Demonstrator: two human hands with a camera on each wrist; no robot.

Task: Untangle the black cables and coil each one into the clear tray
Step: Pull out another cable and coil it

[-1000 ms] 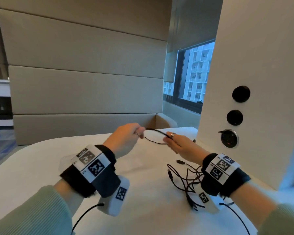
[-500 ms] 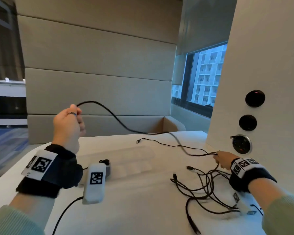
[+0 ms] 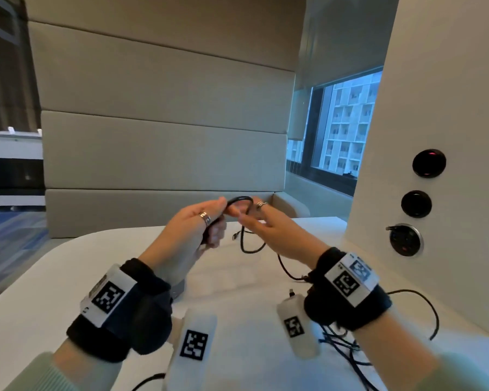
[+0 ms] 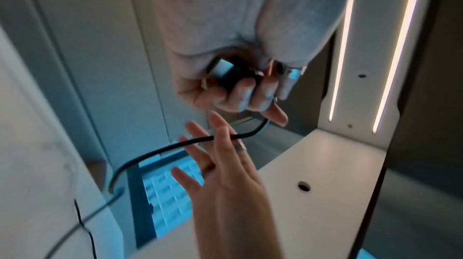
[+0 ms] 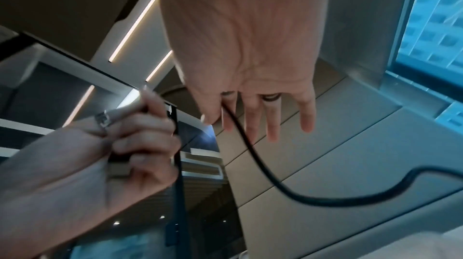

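Note:
A black cable [image 3: 239,199] arches in a small loop between my two hands above the white table. My left hand [image 3: 218,218] grips its plug end in curled fingers; the left wrist view shows the plug inside that hand [image 4: 238,89]. My right hand [image 3: 249,218] keeps its fingers straight, and the cable [image 5: 263,174] runs out from between thumb and index finger [image 5: 226,122], pinched there. From there it hangs down toward the table. The clear tray [image 3: 237,280] lies faintly visible under my hands. A tangle of black cables [image 3: 347,348] lies at the lower right, partly hidden by my right wrist.
A white wall panel [image 3: 435,108] with round sockets [image 3: 405,239] stands close on the right. A padded bench back [image 3: 164,153] rises behind the table, with a window beside it. The table's rounded edge [image 3: 54,249] runs along the left.
Half a second ago my left hand was raised far left, drawing the cable out, and my right hand was low by the tangle. Both hands have come together mid-table with a small loop between them.

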